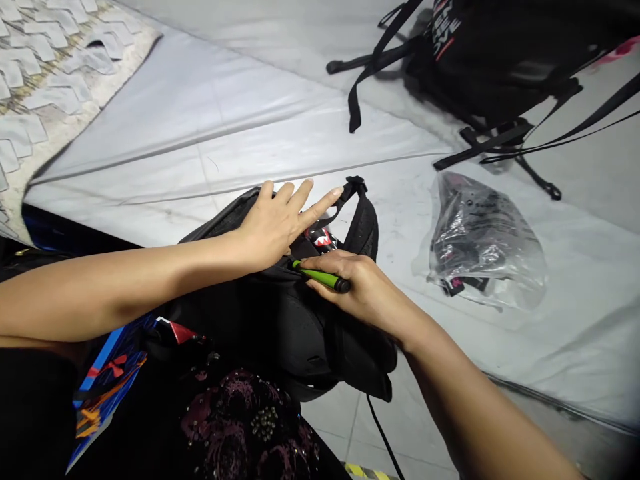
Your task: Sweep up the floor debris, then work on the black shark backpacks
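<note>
A black backpack (pixel 280 327) lies across my lap. My left hand (pixel 277 223) rests flat on its top, fingers stretched out and slightly spread, near a red and white tag (pixel 323 238) and the black top handle (pixel 363 223). My right hand (pixel 353 287) is closed round a green tool with a black end (pixel 323 278), its tip pressed against the backpack just under my left palm.
A second black backpack (pixel 505 53) with loose straps lies at the far right on the grey-white sheet (pixel 200 127). A clear plastic bag (pixel 483 243) with dark parts lies to the right. A patterned mat (pixel 45 73) is at top left, a blue printed item (pixel 107 380) at lower left.
</note>
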The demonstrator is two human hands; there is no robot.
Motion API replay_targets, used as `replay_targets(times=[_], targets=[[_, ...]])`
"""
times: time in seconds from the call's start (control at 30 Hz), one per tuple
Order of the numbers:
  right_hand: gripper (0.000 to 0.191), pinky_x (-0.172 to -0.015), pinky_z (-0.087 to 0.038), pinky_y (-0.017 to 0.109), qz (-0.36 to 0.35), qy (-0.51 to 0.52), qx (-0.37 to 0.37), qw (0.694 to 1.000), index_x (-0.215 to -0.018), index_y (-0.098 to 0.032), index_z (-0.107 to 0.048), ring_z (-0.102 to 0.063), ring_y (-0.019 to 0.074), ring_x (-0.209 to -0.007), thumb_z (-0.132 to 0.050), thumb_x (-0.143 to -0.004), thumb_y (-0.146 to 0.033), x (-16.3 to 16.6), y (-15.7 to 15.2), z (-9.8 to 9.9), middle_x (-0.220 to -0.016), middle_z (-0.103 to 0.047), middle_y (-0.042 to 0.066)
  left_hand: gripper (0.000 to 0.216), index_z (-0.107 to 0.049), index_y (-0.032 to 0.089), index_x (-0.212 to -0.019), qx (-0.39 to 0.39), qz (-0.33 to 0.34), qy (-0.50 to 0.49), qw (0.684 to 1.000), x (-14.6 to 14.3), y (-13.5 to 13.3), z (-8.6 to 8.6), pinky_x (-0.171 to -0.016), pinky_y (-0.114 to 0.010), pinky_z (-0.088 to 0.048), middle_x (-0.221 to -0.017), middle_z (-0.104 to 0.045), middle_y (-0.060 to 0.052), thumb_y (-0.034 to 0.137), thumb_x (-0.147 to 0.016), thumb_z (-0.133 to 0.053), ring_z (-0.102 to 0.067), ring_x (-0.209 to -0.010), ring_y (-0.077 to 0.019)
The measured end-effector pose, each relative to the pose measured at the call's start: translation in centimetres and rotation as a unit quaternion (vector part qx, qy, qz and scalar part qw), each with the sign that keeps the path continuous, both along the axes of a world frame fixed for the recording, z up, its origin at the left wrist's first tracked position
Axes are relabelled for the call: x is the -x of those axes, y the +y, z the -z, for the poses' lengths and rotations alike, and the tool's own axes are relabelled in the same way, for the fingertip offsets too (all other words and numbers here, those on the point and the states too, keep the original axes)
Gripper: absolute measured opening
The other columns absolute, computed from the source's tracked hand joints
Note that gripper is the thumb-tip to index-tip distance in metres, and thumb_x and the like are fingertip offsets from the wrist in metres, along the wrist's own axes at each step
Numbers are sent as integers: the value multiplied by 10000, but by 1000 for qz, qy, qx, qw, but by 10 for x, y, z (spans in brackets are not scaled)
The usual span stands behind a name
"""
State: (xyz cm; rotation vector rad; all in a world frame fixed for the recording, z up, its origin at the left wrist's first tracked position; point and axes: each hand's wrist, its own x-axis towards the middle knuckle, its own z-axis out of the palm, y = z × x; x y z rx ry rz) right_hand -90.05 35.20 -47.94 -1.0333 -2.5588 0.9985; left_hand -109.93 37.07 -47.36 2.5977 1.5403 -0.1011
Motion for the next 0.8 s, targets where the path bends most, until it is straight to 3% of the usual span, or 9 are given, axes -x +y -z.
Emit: replay_targets(times=[0.17, 0.3, 0.6, 0.8], targets=[[225, -844, -588, 380, 2, 6, -34, 999, -1084, -187, -734, -699, 228, -930, -675, -874, -133, 7, -1, 1, -996, -765, 60, 1068, -65, 205, -1606, 2, -5, 5, 1000, -2, -1, -3, -1075, -561, -305, -1618, -249, -221, 259, -785, -745, -432, -1309, -416], [206, -773, -583, 353, -3, -37, -14, 999, -1060, -190, -741, -698, 218, -851, -682, -868, -144, 10, 1, -4, -939, -756, 60, 1035, -76, 194, -1606, 5, -5, 12, 1000, -2, -2, -5, -1065, -551, -310, -1616, -247, -228, 270, -805, -727, -441, -1296, -415], [177, -780, -570, 370, 22, -57, -24, 998, -1027, -168, -750, -691, 239, -848, -695, -860, -142, 17, 1, -7, -912, -744, 79, 952, -43, 188, -1609, 15, -8, 33, 999, -3, -1, -6, -1107, -543, -281, -1626, -226, -214, 264, -873, -642, -415, -1337, -403], [203, -868, -557, 410, 38, -26, -19, 999, -1084, -171, -726, -703, 241, -935, -675, -891, -135, 10, -14, -5, -1031, -763, 64, 1080, 73, 251, -1600, 34, 43, 52, 997, 10, 1, -11, -1122, -503, -274, -1649, -175, -170, 326, -840, -690, -367, -1385, -380]])
